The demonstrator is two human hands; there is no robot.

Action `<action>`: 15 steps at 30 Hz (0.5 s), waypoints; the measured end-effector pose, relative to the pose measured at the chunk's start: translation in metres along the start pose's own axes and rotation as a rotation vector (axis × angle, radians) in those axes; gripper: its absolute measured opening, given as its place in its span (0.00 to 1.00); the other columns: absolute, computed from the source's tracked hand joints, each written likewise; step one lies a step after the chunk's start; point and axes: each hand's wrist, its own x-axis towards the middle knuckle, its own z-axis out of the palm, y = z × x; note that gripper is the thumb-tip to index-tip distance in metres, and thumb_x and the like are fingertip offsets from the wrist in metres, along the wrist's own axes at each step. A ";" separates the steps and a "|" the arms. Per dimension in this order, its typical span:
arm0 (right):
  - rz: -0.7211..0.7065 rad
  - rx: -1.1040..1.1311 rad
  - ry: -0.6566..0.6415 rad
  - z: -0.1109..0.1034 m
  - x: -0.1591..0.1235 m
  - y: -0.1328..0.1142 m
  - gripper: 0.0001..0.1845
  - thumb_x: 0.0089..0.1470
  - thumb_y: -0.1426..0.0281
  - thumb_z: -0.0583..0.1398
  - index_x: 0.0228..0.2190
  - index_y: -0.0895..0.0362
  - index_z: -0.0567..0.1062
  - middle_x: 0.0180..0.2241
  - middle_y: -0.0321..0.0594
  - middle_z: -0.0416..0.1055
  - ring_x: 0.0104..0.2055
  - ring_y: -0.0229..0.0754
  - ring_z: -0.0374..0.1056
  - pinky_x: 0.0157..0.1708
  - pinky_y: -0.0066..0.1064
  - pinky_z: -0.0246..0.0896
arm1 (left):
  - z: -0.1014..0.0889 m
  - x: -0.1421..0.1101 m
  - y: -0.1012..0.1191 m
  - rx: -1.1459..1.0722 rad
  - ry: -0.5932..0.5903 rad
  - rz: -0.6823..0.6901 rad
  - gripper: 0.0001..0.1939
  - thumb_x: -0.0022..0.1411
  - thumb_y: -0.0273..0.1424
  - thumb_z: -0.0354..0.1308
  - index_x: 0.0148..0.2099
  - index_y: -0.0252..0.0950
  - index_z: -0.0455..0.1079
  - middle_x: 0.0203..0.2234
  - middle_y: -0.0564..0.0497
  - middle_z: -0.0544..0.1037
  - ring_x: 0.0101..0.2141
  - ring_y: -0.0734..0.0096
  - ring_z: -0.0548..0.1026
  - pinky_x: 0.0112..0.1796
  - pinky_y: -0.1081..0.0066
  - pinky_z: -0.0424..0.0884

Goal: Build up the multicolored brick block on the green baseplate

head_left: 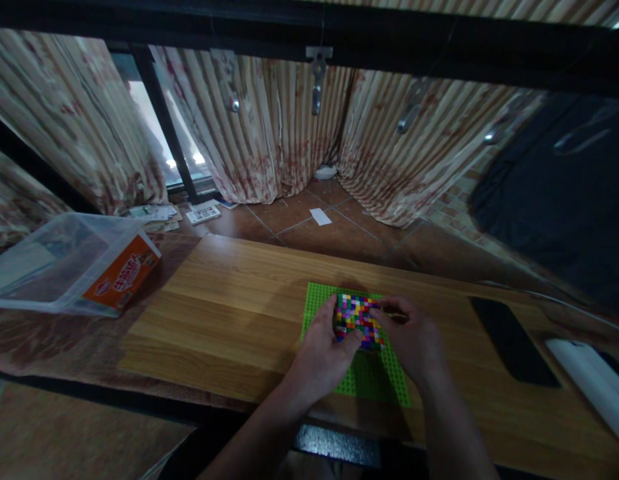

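Observation:
A green studded baseplate point(317, 300) lies flat on the wooden board point(224, 313). A block of small bricks in several colours point(358, 316) sits on its upper half. My left hand point(323, 348) rests on the plate at the block's left side, fingers curled against the bricks. My right hand point(412, 337) is at the block's right side, fingers pinched at its upper right edge. Whether either hand holds a loose brick is hidden.
A clear plastic tub point(64, 263) with an orange label lies at the far left. A black phone point(512, 340) and a white object point(589, 380) lie on the right. Papers point(154, 215) lie on the tiled floor by striped curtains point(269, 127). A black rail point(339, 30) runs overhead.

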 end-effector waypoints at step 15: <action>0.111 0.252 -0.060 0.003 0.006 0.001 0.21 0.39 0.58 0.67 0.36 0.57 0.79 0.35 0.45 0.79 0.37 0.48 0.75 0.39 0.42 0.70 | 0.004 -0.004 -0.003 0.149 -0.019 0.046 0.36 0.58 0.36 0.59 0.66 0.30 0.57 0.64 0.37 0.61 0.63 0.53 0.59 0.63 0.54 0.53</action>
